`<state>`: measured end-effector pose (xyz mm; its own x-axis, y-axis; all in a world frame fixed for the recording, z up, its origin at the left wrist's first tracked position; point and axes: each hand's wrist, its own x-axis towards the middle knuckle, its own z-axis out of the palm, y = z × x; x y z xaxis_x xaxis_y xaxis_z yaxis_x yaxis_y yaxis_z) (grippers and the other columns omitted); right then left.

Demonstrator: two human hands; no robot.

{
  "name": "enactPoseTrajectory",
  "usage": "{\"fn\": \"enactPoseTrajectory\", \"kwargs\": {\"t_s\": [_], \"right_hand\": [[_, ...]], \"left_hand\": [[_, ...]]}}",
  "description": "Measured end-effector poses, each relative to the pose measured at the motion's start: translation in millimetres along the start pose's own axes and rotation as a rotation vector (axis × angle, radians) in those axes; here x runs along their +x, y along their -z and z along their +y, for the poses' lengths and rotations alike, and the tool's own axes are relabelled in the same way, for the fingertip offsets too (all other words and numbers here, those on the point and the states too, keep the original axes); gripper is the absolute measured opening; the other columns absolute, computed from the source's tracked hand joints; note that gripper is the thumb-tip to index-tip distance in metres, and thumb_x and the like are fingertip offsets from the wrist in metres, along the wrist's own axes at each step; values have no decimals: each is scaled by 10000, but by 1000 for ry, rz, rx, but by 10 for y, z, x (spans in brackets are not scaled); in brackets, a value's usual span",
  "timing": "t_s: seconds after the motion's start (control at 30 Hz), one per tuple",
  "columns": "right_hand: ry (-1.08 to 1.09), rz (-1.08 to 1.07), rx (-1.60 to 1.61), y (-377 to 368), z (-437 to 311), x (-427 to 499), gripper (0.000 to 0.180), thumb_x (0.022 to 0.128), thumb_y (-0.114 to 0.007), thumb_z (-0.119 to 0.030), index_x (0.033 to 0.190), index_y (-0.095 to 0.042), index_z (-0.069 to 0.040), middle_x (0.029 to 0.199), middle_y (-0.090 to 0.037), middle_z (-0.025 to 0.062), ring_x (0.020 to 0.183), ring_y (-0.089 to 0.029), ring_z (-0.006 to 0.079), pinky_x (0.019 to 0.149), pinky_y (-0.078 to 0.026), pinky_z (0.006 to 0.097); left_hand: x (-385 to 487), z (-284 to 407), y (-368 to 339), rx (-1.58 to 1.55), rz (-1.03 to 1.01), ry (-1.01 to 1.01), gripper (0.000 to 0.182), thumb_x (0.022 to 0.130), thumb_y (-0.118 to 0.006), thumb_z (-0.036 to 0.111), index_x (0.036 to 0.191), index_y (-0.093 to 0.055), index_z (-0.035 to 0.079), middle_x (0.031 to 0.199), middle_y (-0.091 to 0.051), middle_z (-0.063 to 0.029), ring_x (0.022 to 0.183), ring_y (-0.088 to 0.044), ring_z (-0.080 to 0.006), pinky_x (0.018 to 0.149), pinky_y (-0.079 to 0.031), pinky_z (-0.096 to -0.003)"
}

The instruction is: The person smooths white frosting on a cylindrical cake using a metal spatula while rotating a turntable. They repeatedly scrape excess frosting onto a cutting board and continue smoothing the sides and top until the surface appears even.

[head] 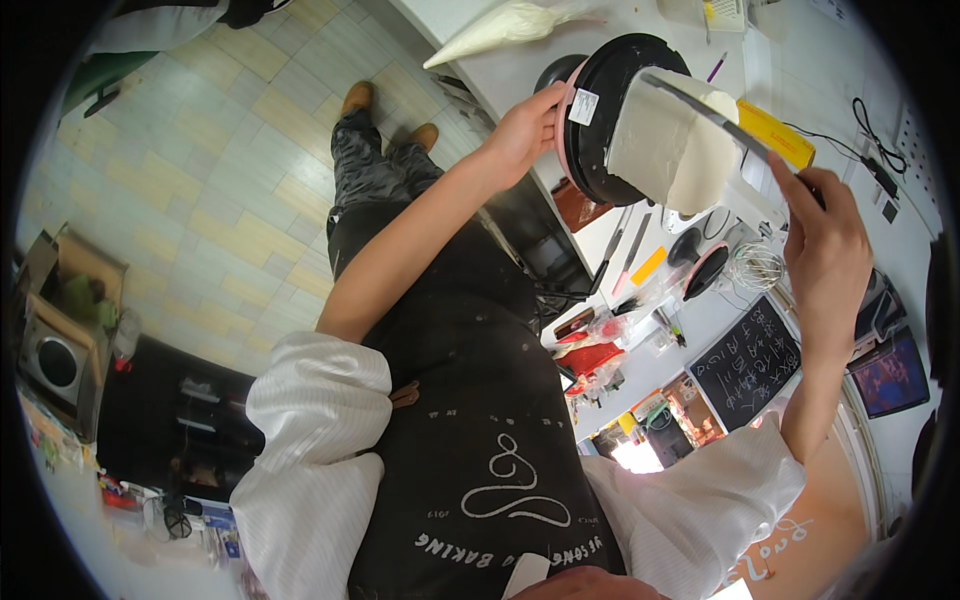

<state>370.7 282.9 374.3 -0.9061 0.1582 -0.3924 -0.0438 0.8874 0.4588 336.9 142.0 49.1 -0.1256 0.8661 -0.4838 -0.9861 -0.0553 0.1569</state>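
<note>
A cake coated in white cream (660, 142) stands on a black cake turntable with a pink rim (592, 172), which bears a printed sticker. My left hand (525, 135) has its fingers on the turntable's pink rim, at the side nearer to me. In my right hand (825, 217) is the dark handle of a metal palette knife (720, 120). Its long blade lies across the cake's upper part, apparently against the cream. Part of the turntable's black base (559, 73) shows behind the rim.
A filled piping bag (510, 34) lies on the white table. Beyond the cake is a yellow box (776, 135). To the right are a wire whisk (756, 266), a smaller pink-rimmed stand (705, 271), spatulas (636, 244) and a blackboard with writing (742, 364). Another person's leg (157, 30) shows upper left.
</note>
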Motion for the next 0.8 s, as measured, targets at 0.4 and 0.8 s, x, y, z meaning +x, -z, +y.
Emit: {"fn": "enactPoseTrajectory", "kwargs": {"t_s": [0.4,0.8], "right_hand": [[114,-36,-70,-279,67,425,372,806,-634,10,1100,-779,-168,861,-619,12,810,-636,194,700,-541,347],[50,-12,-127,-242,156,470,383,810,-638,0,1119,-773,-181,864,-614,12,797,-637,194,703,-541,342]], "left_hand": [[-54,-79,30,-25,-27,1,482,1072,-409,465,1350,-569,106,1243,-687,-78,1141,-616,-162,1054,-416,-331],[-51,-140,60,-62,-44,5,475,1080,-393,458,1335,-581,104,1253,-683,-63,1156,-607,-162,1056,-413,-340]]}}
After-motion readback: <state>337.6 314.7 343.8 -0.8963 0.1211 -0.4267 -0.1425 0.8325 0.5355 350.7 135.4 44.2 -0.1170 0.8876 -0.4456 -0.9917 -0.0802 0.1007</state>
